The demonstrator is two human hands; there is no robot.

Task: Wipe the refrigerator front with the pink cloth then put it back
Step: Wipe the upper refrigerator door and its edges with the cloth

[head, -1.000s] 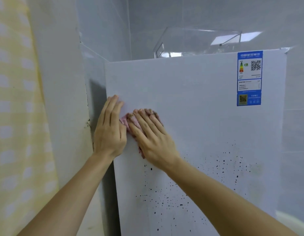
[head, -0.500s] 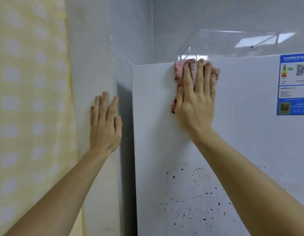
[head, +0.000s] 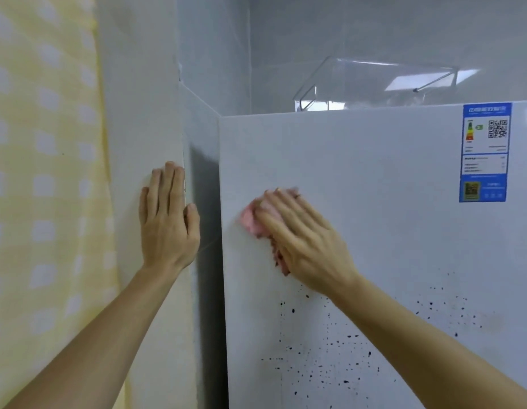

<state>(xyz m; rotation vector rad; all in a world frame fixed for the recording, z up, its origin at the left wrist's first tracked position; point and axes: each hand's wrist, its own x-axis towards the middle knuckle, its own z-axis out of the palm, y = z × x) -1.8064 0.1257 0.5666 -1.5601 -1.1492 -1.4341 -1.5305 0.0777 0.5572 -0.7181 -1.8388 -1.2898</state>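
My right hand point(head: 300, 237) presses the pink cloth point(head: 253, 221) flat against the refrigerator front point(head: 374, 202), fingers straight over it, the cloth showing past my fingertips and under my palm. My left hand point(head: 167, 222) rests open on the wall point(head: 138, 113) beside the refrigerator, apart from the cloth. Black specks point(head: 330, 349) dot the door below.

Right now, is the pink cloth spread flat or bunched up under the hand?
Bunched. The pink cloth shows as a crumpled wad poking out beside the right hand, whose straight fingers press it against the refrigerator front.
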